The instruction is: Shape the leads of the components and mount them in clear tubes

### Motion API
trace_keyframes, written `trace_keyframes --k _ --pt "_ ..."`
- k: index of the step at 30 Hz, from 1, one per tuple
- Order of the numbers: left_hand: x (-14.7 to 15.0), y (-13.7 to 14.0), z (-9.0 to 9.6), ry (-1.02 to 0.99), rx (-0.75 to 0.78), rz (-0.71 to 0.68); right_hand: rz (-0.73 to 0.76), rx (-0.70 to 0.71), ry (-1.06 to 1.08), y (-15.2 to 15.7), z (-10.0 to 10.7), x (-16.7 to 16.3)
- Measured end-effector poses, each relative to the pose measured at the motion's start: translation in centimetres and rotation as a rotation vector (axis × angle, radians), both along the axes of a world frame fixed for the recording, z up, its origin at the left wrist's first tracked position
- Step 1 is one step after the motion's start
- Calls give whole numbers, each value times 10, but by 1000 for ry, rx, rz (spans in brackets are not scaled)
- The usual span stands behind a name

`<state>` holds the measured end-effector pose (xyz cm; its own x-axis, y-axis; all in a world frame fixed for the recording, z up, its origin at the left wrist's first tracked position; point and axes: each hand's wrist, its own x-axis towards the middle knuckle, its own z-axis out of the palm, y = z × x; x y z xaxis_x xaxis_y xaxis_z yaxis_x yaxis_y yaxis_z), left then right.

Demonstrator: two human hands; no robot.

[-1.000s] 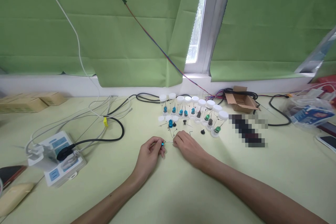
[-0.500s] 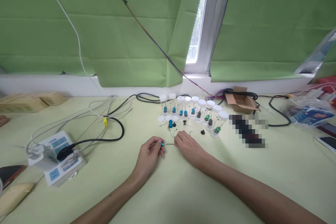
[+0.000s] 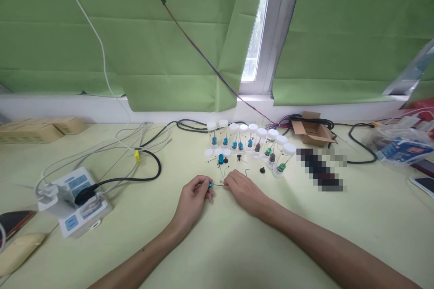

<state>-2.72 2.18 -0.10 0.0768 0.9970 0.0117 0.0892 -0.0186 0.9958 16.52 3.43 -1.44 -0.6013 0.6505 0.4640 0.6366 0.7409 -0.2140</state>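
Note:
Between the fingertips of my left hand is a small shiny blue metal part, mostly covered by the fingers. My right hand is closed on a thin metal rod that points left, its tip at or very near the blue part. Just beyond the hands lie another blue metal part, black disc-shaped pieces, a small L-shaped key and thin bent wires. Behind them stands a row of several clear vials with white caps, holding blue, dark and green parts.
At left, a white power strip carries plugs and cables, with a yellow-tagged cable beyond. An opened cardboard box sits at the back right, near a blurred-out dark object. A phone lies at the far right edge.
My right hand has shifted slightly left with the rod, bringing its tip nearer the blue part. A small wire loop shows more clearly beside the right fingers. My left hand stays almost still.

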Motion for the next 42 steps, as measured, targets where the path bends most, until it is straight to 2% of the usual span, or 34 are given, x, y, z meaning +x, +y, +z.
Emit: trace_keyframes --k 8,19,35,42 --pt "2 -1 4 -13 8 0 0 10 -35 0 3 -1" --pt "0 -1 -2 21 18 -51 8 34 -71 0 3 -1" --pt "2 -4 -1 74 29 -107 39 145 -123 0 3 2" --pt "2 -5 -4 79 34 -121 18 155 -75 -1 2 2"
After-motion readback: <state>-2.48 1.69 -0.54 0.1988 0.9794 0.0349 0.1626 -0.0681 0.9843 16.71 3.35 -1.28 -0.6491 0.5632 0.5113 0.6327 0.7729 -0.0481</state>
